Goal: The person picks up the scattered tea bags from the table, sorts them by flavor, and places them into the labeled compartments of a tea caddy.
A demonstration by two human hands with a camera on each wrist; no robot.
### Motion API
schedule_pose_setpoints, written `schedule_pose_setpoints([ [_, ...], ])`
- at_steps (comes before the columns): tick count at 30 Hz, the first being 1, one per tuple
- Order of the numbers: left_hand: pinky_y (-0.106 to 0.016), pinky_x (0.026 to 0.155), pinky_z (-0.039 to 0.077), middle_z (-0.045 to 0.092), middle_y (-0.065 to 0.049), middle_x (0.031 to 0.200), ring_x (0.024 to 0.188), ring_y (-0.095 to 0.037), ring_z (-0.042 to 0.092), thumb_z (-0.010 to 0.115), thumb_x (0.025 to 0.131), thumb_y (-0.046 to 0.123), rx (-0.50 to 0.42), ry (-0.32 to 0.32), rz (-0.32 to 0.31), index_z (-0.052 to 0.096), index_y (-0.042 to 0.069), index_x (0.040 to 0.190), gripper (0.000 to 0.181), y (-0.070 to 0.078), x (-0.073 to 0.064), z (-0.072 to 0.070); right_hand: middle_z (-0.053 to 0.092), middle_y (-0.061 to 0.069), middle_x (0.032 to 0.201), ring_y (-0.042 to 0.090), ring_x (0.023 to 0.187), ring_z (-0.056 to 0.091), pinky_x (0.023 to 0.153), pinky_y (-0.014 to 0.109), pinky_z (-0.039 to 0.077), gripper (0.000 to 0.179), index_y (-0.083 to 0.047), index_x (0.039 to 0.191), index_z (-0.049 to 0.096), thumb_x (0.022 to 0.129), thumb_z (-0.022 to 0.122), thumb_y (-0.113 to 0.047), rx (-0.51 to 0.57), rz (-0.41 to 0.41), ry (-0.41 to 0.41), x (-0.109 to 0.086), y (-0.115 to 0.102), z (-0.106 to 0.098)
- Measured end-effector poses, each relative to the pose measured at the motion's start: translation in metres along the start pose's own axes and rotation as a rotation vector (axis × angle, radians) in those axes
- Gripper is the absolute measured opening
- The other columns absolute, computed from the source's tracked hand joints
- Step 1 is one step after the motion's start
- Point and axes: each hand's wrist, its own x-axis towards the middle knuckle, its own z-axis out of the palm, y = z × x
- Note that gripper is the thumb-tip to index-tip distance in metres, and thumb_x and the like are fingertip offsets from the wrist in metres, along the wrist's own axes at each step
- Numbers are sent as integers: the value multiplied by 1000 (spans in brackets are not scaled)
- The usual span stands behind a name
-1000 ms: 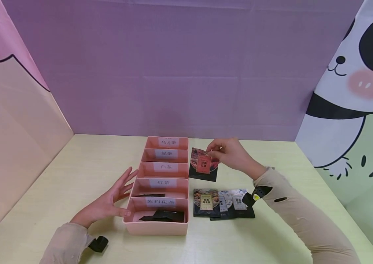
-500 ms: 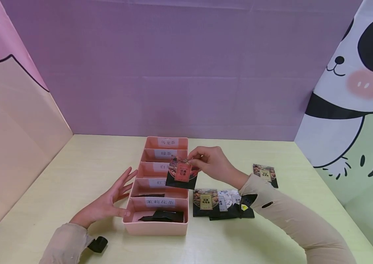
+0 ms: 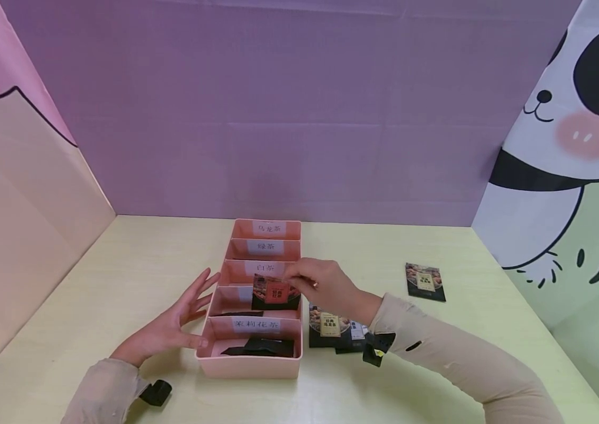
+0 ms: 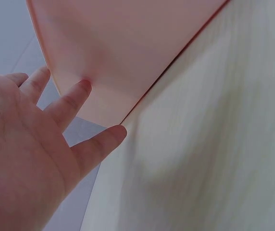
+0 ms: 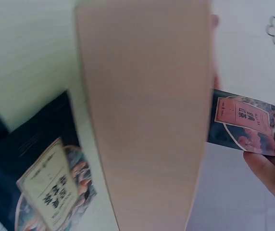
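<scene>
My right hand pinches the top edge of a black tea sachet with a red label. The sachet's lower part is inside the fourth compartment from the back of a pink divided box. In the right wrist view, finger and thumb hold the sachet just beyond the box's side wall. My left hand lies against the box's left side, fingers spread and straight; in the left wrist view a fingertip presses on the pink wall. Dark sachets lie in the front compartment.
Right of the box, sachets overlap on the table, among them one with a yellow label, partly under my right forearm. Another yellow-labelled sachet lies farther right. A purple backdrop rises behind the table.
My right hand has carried the red-labelled sachet leftward from beside the box, then down into the fourth compartment. The yellow-labelled sachet at far right has come into sight. The left hand stays put.
</scene>
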Motion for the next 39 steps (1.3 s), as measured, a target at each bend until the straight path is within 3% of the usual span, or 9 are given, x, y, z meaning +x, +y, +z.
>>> schedule_pose_setpoints([
  [5, -19, 103, 31, 5, -7, 167, 136, 6, 32, 79, 84, 12, -20, -5, 14, -6, 21, 161, 115, -1, -1, 0, 70, 8, 94, 15, 81, 65, 76, 15, 52, 18, -1, 100, 69, 84, 75, 6, -30, -31, -92, -7, -4, 5],
  [12, -18, 103, 30, 4, -10, 167, 137, 6, 32, 79, 84, 13, -26, -6, 6, -6, 22, 161, 114, 0, -1, 0, 70, 3, 90, 11, 80, 65, 78, 15, 52, 21, -5, 95, 70, 79, 82, 1, -122, -128, -128, -19, -3, 15],
  [19, -53, 110, 31, 5, -11, 167, 137, 6, 31, 79, 84, 12, 11, -4, -18, -6, 24, 161, 115, 2, -1, 0, 73, -2, 91, 14, 87, 63, 81, 23, 49, 19, -10, 95, 74, 79, 83, -6, -220, -151, -157, -24, -3, 24],
  [22, -49, 110, 32, 5, -10, 167, 138, 4, 31, 79, 84, 11, 13, -5, -12, -6, 24, 161, 115, 1, -1, -1, 74, -3, 93, 14, 89, 61, 82, 26, 47, 19, -10, 99, 75, 82, 81, -4, -208, -128, -179, -26, -3, 26],
  [28, -28, 107, 32, 4, -11, 167, 138, 3, 31, 79, 84, 10, -6, -7, -12, -5, 25, 161, 115, 0, 0, -1, 74, -4, 95, 15, 92, 57, 84, 26, 45, 20, -11, 105, 77, 85, 77, -5, -193, -77, -231, -28, -4, 26],
  [35, -29, 106, 31, 4, -13, 166, 138, 5, 31, 79, 84, 10, -8, -10, -5, -6, 23, 161, 115, -2, 0, 0, 74, -6, 93, 13, 93, 56, 84, 27, 44, 18, -12, 107, 77, 90, 72, -9, -138, -32, -277, -27, -6, 20],
  [39, -20, 104, 31, 3, -12, 167, 138, 5, 32, 79, 84, 11, -18, -3, -21, -5, 25, 161, 115, -3, 0, -1, 74, -6, 98, 13, 97, 58, 88, 28, 45, 20, -11, 109, 76, 90, 72, -8, -140, -36, -288, -28, -5, 14],
])
